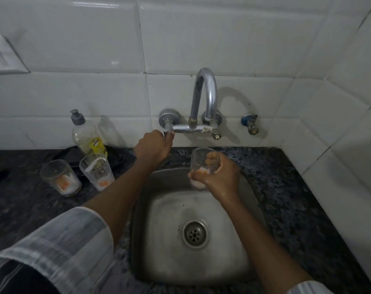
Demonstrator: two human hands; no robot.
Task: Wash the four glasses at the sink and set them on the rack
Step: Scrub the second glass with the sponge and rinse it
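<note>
My right hand [219, 177] grips a clear glass [200, 161] with white and orange residue at its bottom, held over the back of the steel sink [142, 240], under the spout of the tap [204, 96]. My left hand [153, 146] reaches to the tap's left handle, fingers curled round it; the handle itself is hidden by the hand. Two more dirty glasses stand on the dark counter left of the sink: one [60, 178] further left, one [96, 171] nearer the sink. No water stream is visible.
A dish soap bottle [86, 134] stands against the tiled wall behind the two glasses. A small blue-handled valve [250, 124] sticks out of the wall right of the tap. The sink drain [195, 233] is uncovered. A white socket plate [0, 56] is on the wall at far left.
</note>
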